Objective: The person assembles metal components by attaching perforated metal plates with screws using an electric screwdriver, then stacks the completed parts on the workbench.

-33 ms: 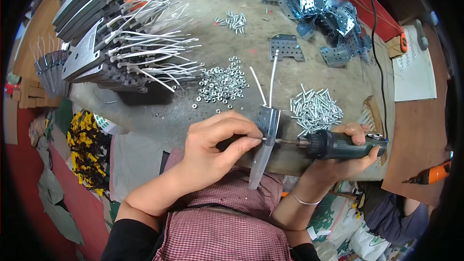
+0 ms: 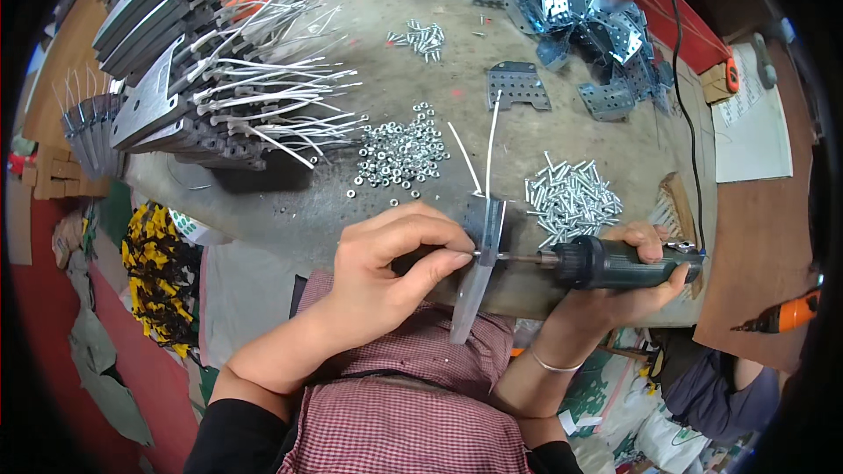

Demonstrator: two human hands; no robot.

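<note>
A flat grey part [image 2: 471, 305] stands on edge in front of me, with two white wires at its far end. A dark perforated metal bracket [image 2: 474, 216] lies against its upper portion. At its left face, my left hand [image 2: 391, 250] pinches a small shiny metal fastener [image 2: 477, 254] between thumb and forefinger; its exact kind is mostly hidden. From the right, my right hand [image 2: 610, 303] wraps around a dark green electric screwdriver [image 2: 619, 263] held level. Its bit [image 2: 525, 257] reaches the part's right face, in line with the left fingertips.
Nuts [image 2: 399, 151] and screws [image 2: 572, 202] lie in loose piles beyond my hands, with a smaller screw pile [image 2: 419, 39] farther back. Stacked grey wired parts [image 2: 167, 101] fill the left. Perforated brackets [image 2: 606, 35] heap at the far right, near a hanging black cord [image 2: 688, 114].
</note>
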